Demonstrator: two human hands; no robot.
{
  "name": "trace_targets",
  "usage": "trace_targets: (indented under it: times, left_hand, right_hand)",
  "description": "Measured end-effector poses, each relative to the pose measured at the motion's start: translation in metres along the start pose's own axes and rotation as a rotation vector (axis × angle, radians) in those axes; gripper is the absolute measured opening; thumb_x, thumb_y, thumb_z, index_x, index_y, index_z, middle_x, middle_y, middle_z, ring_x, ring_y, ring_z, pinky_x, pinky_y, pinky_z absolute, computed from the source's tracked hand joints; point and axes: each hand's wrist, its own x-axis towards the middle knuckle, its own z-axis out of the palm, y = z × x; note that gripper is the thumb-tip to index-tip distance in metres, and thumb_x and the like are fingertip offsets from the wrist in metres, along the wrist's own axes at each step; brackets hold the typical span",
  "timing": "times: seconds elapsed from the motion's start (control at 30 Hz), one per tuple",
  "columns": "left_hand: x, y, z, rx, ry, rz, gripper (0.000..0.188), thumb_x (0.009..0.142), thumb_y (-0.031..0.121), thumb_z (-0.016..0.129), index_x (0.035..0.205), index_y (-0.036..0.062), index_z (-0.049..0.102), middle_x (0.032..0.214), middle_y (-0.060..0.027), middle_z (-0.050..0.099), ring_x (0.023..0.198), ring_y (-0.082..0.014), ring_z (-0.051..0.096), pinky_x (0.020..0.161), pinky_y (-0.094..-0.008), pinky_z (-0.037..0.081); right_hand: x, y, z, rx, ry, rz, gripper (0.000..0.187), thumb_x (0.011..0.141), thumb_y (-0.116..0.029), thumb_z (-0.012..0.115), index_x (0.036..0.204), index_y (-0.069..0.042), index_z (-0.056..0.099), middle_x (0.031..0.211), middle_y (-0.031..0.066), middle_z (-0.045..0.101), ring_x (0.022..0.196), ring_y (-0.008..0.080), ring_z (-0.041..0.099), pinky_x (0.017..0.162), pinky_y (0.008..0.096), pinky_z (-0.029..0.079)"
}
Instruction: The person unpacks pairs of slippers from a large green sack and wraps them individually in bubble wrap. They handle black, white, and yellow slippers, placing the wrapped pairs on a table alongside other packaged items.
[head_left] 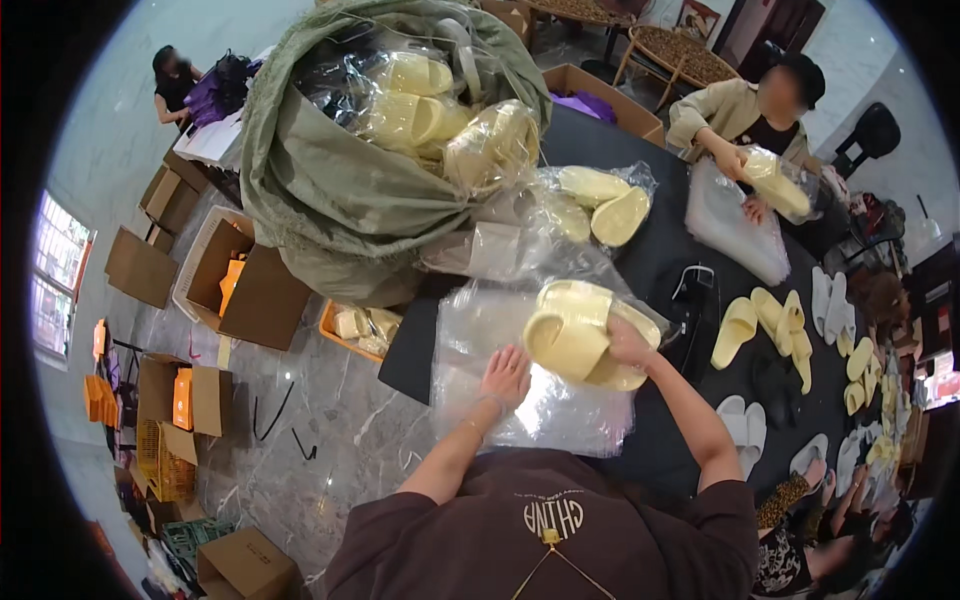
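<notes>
While the right hand has its fingers curled round the far edge of a pair of pale yellow slippers, the left hand lies spread and flat, fingers open, on a stack of clear plastic bags just beside them. The slippers sit pressed together above the bag stack, near the front edge of the black counter. They look like moulded foam: light, a little springy, stiff enough to keep their shape, and matt rather than slick, so a pinch across the thick sole or over the wide strap should hold well. The bags are the opposite, thin, limp and slippery, best pinned flat with a palm as the left hand does. The pair's long axis runs roughly left to right, tilted down toward the right, with the rounded strap end pointing to the person's left. Farther out lie more yellow and white slippers loose on the counter, a large green sack full of bagged pairs, and another person's hands bagging a slipper across the counter.
</notes>
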Motion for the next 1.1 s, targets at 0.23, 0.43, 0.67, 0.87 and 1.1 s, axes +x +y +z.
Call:
trace_targets:
  times: [0.23,0.43,0.67,0.87,1.1]
  left_hand:
    - [-0.001,-0.034,0.029,-0.782,0.234,-0.179,0.048,0.088,0.022,0.046,0.131,0.0038,0.035,0.132,-0.0148,0.039,0.124,-0.0297,0.036,0.102,-0.0423,0.030]
    - [-0.044,-0.085,-0.021,-2.377,0.014,-0.424,0.062,0.089,0.053,0.039,0.123,0.0008,0.042,0.119,-0.0165,0.052,0.108,-0.0294,0.053,0.090,-0.0396,0.046]
    - [-0.054,-0.087,-0.026,-1.706,0.232,-0.678,0.033,0.087,0.031,0.057,0.100,-0.0001,0.057,0.093,-0.0091,0.064,0.081,-0.0180,0.063,0.070,-0.0307,0.053]
    - [-0.057,-0.089,-0.001,-1.480,0.264,-0.683,0.023,0.086,0.021,0.059,0.092,-0.0006,0.058,0.086,-0.0074,0.064,0.071,-0.0119,0.062,0.064,-0.0247,0.051]
    - [-0.064,-0.071,-0.040,-1.533,0.250,-0.663,0.021,0.086,0.016,0.058,0.090,-0.0048,0.056,0.081,-0.0105,0.064,0.071,-0.0154,0.064,0.062,-0.0263,0.053]
  right_hand:
    - [-0.020,0.075,0.042,-0.199,-0.174,-0.202,0.037,0.073,-0.014,0.063,0.108,-0.003,0.059,0.108,0.0163,0.059,0.101,0.0331,0.053,0.090,0.0367,0.040]
    - [-0.032,0.089,0.053,-0.201,-0.211,0.026,0.043,0.072,-0.021,0.064,0.112,-0.005,0.058,0.113,0.0176,0.057,0.109,0.0325,0.051,0.094,0.0361,0.037]
    - [-0.035,0.111,0.096,-0.635,-0.291,0.073,0.068,0.073,-0.034,0.056,0.132,-0.006,0.037,0.138,0.0250,0.028,0.131,0.0371,0.021,0.106,0.0528,0.012]
    - [-0.029,0.107,0.099,-0.775,-0.085,0.016,0.071,0.075,-0.036,0.053,0.135,-0.005,0.033,0.142,0.0246,0.021,0.134,0.0394,0.011,0.104,0.0586,0.005]
    - [-0.025,0.135,0.120,-0.363,0.165,-0.082,0.036,0.069,-0.012,0.058,0.104,-0.003,0.056,0.110,0.0203,0.052,0.107,0.0360,0.047,0.096,0.0494,0.034]
